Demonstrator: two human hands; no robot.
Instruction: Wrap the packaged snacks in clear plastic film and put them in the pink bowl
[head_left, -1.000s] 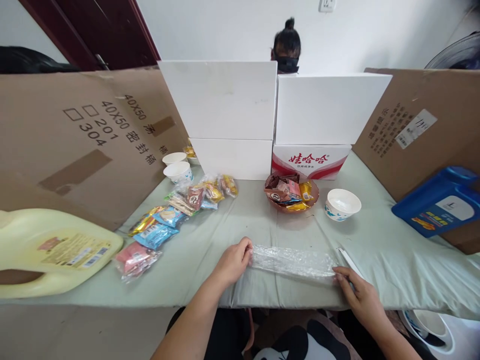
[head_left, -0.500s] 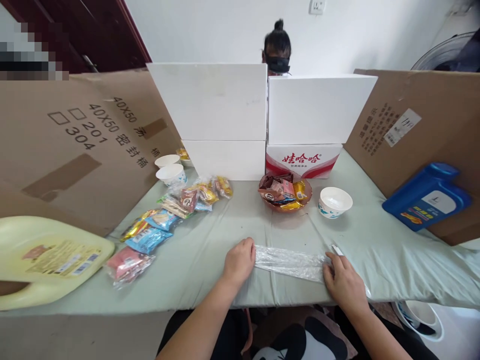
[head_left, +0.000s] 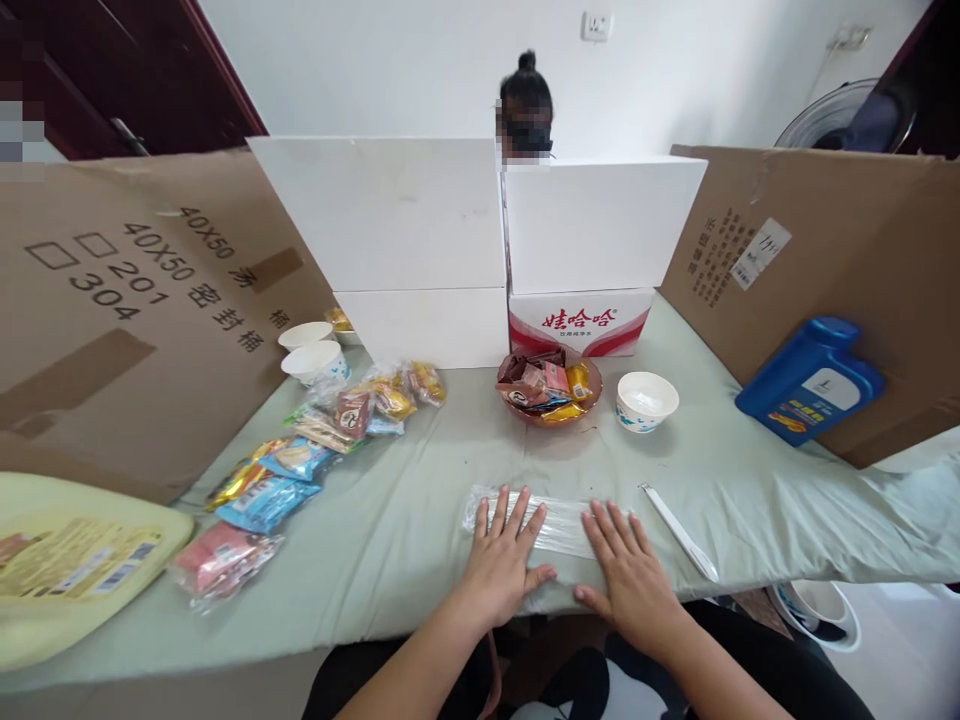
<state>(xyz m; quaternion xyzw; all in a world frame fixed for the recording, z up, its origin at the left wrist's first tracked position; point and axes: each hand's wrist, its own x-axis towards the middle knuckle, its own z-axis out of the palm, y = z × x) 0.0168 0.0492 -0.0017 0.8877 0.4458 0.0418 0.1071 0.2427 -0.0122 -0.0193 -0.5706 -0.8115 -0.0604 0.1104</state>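
Observation:
A strip of clear crinkled plastic point(head_left: 561, 527) lies flat near the table's front edge. My left hand point(head_left: 501, 560) rests on its left part, palm down, fingers spread. Over its right end lies my right hand point(head_left: 626, 565), also flat with the fingers stretched out. To the right of that hand is a slim white tool with a metal tip point(head_left: 681, 533), apart from it. Beyond my hands stand a reddish glass bowl point(head_left: 551, 417) full of wrapped snacks point(head_left: 544, 385) and a white paper bowl point(head_left: 646, 402).
Several snack packets point(head_left: 270, 495) trail along the left, beside a pale yellow jug point(head_left: 82, 570) and two more paper bowls point(head_left: 316, 362). A blue bottle point(head_left: 814, 385) leans at the right. White boxes point(head_left: 420, 215) and cardboard panels point(head_left: 810, 240) wall the table; a person point(head_left: 526, 105) is behind.
My hands have let go of the plastic strip's ends, opened and come closer together, flat on it. The white tool now lies fully in sight. The view has shifted slightly right.

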